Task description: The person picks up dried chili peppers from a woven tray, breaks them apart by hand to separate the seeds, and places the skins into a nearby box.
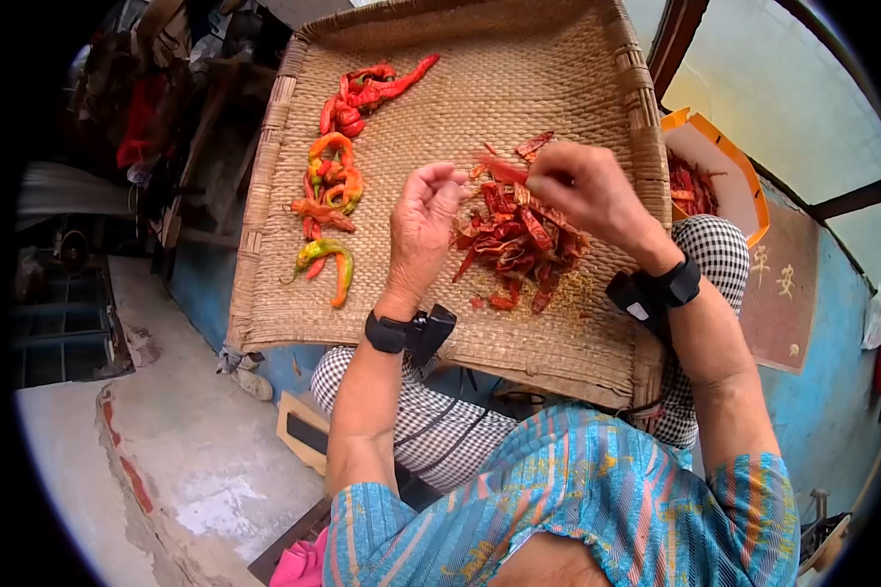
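Observation:
A woven basket tray (431, 328) rests across my lap. My right hand (589, 191) is closed in a pinch on a red dried chili pepper (504, 169), which is slightly blurred. To its left, my left hand (427, 217) has its fingers curled and the fingertips together, close to the pepper's free end; anything between them is too small to make out. Below and between both hands lies a heap of split dried red chilies (519, 240), with loose pale seeds (582, 292) spread at its lower right.
Whole peppers line the tray's left side: wrinkled red ones (347, 117), orange ones (341, 186) and a yellow-green one (313, 249). An orange-rimmed container (744, 161) with more dried chilies stands right of the tray, beside my knee. A window is at the upper right.

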`<state>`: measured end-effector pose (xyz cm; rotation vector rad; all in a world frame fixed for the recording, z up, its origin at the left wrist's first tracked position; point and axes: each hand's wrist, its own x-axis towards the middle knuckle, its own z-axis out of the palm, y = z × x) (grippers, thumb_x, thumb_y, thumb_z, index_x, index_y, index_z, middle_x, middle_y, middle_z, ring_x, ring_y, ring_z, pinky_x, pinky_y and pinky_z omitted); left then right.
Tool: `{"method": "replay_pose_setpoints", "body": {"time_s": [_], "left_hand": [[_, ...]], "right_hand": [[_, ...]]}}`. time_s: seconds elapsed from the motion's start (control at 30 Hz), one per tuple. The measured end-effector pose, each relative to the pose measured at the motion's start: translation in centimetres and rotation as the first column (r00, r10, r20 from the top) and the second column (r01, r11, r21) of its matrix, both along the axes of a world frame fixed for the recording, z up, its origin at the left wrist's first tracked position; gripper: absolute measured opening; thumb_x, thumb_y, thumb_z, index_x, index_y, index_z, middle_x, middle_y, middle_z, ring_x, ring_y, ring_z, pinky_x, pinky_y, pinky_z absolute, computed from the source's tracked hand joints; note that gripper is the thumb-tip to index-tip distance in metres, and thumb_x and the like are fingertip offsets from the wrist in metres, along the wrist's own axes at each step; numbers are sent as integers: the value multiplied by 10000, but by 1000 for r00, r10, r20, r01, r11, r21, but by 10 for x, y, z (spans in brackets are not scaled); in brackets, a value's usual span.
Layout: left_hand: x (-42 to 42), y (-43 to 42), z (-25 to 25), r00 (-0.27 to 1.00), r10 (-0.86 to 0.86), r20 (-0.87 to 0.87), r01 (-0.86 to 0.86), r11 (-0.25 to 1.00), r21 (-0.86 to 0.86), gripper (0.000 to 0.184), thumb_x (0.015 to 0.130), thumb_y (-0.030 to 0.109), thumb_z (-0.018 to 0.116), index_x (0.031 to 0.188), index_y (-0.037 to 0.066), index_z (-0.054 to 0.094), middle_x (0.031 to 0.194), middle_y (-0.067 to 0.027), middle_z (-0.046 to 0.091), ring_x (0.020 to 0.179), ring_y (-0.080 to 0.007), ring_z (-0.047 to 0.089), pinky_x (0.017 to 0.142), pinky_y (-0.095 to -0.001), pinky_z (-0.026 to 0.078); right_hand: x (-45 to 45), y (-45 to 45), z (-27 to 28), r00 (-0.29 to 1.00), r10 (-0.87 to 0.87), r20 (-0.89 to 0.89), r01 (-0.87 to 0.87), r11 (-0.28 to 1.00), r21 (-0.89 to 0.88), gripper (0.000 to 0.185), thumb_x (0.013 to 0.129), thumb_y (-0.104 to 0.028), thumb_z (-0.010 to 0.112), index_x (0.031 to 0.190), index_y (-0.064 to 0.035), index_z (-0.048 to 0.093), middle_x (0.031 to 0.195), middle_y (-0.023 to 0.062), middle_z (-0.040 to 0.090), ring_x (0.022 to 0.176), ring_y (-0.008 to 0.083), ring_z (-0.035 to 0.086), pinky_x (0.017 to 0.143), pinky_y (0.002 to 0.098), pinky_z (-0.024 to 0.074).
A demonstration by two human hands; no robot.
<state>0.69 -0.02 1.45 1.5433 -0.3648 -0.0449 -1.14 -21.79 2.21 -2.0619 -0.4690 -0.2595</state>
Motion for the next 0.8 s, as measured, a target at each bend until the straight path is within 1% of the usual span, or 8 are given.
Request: {"method": "replay_pose_setpoints", "body": {"time_s": [0.07,0.17,0.2,0.27,0.37,0.53,0.67,0.8], "left_hand": [[9,13,-2,1000,21,-2,-19,958,285,207,932,113,556,1129,53,574,924,-21,624,820,-79,573,728,-244,492],[3,8,-6,968,-218,121,103,792,602,274,912,63,530,1184,76,566,1010,-74,616,907,-194,587,807,-303,483],[-1,3,-9,896,-368,250,69,670,739,288,901,39,524,1182,76,573,1022,-99,617,906,-250,592,821,-324,481],[-1,0,-20,869,-390,306,63,698,713,367,854,-16,525,1203,90,566,1044,-141,605,919,-327,570,844,-366,473],[-2,-3,-23,820,-454,347,-16,589,808,363,827,-43,529,1175,47,581,1084,-152,613,984,-311,569,869,-377,470],[-6,-3,-10,900,-343,268,51,695,717,275,861,10,533,1125,20,611,1110,-154,620,1025,-298,570,885,-359,462],[-6,-3,4,981,-193,34,124,747,653,260,890,77,549,1136,19,609,1118,-145,623,1035,-289,569,908,-347,445],[0,-6,-14,895,-349,277,35,676,736,267,887,98,565,1139,20,605,1116,-139,624,1041,-297,561,912,-353,444]], "right_hand": [[0,-12,11,968,33,-248,92,876,473,146,891,-167,626,800,-59,589,745,-5,568,584,44,484,481,223,402],[11,-60,6,923,137,-359,333,180,926,157,941,-221,571,892,-73,557,699,-45,490,571,23,411,484,160,337],[13,-70,4,940,179,-292,292,29,956,167,953,-214,549,900,-57,559,682,-40,444,590,37,399,502,165,333],[12,-84,-6,947,20,-319,317,-190,929,196,965,-220,529,967,-26,558,694,-31,424,604,46,379,512,176,333],[12,-95,-15,925,103,-366,380,-238,894,279,949,-277,555,1060,-21,543,695,-21,432,658,81,416,530,204,362],[5,-68,2,941,244,-236,223,83,971,307,940,-285,570,1080,-12,566,715,-31,499,624,54,449,523,193,386],[3,-31,11,924,119,-362,184,693,697,224,911,-280,614,963,-62,620,669,-49,533,546,26,469,466,160,387],[3,-7,8,923,176,-341,40,839,543,284,931,-324,583,872,-48,606,643,-45,508,535,19,450,442,171,368]]}}
